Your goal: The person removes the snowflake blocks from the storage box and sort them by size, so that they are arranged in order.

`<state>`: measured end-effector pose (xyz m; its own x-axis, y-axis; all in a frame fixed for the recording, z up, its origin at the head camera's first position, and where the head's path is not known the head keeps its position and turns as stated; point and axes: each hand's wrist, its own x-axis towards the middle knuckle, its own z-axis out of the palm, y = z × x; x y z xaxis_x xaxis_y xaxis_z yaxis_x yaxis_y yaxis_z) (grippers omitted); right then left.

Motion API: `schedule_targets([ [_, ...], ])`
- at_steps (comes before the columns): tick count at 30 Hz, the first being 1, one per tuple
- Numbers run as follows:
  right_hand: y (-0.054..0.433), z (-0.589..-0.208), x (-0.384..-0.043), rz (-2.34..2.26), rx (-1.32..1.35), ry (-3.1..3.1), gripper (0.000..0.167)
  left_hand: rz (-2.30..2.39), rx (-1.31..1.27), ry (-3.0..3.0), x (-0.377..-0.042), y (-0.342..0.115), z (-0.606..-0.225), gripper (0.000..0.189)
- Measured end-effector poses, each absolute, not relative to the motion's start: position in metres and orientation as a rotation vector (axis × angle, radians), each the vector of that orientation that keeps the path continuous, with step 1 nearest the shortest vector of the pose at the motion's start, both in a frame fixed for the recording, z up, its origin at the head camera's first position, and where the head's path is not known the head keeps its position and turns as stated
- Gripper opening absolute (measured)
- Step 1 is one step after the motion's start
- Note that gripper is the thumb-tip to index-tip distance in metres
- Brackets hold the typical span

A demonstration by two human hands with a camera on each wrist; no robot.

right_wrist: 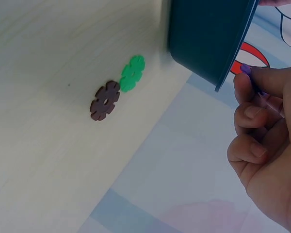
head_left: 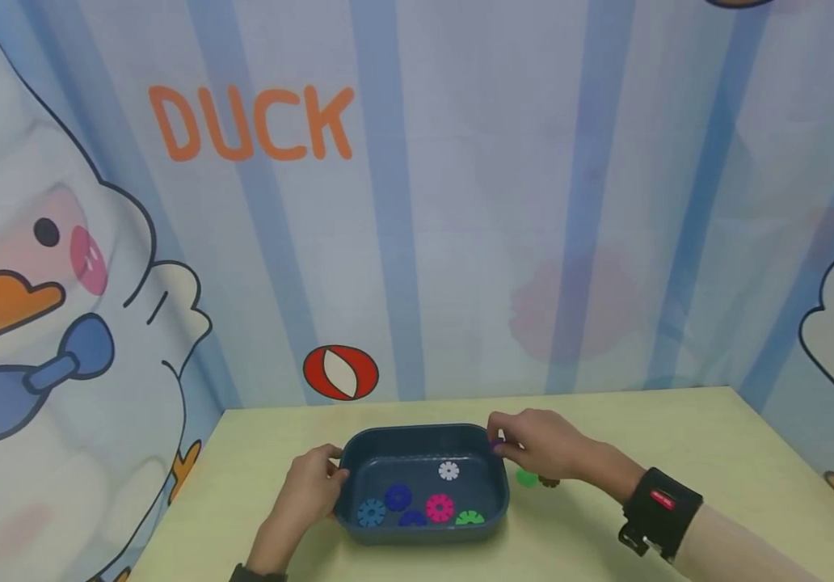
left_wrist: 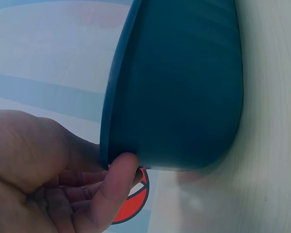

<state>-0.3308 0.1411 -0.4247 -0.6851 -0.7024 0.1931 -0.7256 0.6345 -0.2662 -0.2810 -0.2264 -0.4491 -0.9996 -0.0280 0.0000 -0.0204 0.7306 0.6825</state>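
A dark blue plastic basin (head_left: 359, 529) stands on the table with several notched plastic discs in it: a white disc (head_left: 449, 470), a pink disc (head_left: 440, 508), a light blue disc (head_left: 371, 512), a green disc (head_left: 470, 518) and darker blue ones. My left hand (head_left: 308, 487) grips the basin's left rim between thumb and fingers. At the right rim, my right hand (head_left: 537, 443) pinches a purple disc (right_wrist: 247, 70) between thumb and forefinger, its other fingers curled. Most of that disc is hidden by the fingers.
On the table (head_left: 628, 436) just right of the basin lie a green disc (right_wrist: 133, 74) and a brown disc (right_wrist: 105, 101), side by side, below my right hand. Behind the table hangs a striped cloth backdrop (head_left: 461, 242) with duck drawings.
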Motion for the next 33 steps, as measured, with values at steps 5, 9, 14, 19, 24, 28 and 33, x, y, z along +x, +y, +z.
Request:
schedule_targets([
  [5, 0.147, -0.427, -0.331, 0.541, 1.205, -2.787, 0.008, -1.143, 0.041, -2.907, -0.281, -0.227, -0.450, 0.035],
  [9, 0.150, -0.428, -0.331, 0.557, 1.195, -2.811, 0.007, -1.141, 0.052, -2.914, -0.281, -0.227, -0.451, 0.035],
  [14, 0.156, -0.429, -0.329, 0.605, 1.192, -2.848, 0.007, -1.147, 0.057, -2.916, -0.282, -0.226, -0.451, 0.036],
  [19, 0.161, -0.431, -0.326, 0.618, 1.188, -2.850, 0.006, -1.153, 0.030, -2.895, -0.282, -0.227, -0.450, 0.035],
  [24, 0.164, -0.431, -0.322, 0.638, 1.180, -2.841, 0.005, -1.147, 0.033, -2.888, -0.282, -0.227, -0.451, 0.033],
  [28, 0.166, -0.431, -0.320, 0.670, 1.158, -2.862, 0.004, -1.158, 0.027, -2.888, -0.281, -0.226, -0.452, 0.032],
  [33, 0.171, -0.433, -0.320, 0.652, 1.128, -2.866, 0.003, -1.165, 0.027, -2.878, -0.281, -0.227, -0.452, 0.032],
])
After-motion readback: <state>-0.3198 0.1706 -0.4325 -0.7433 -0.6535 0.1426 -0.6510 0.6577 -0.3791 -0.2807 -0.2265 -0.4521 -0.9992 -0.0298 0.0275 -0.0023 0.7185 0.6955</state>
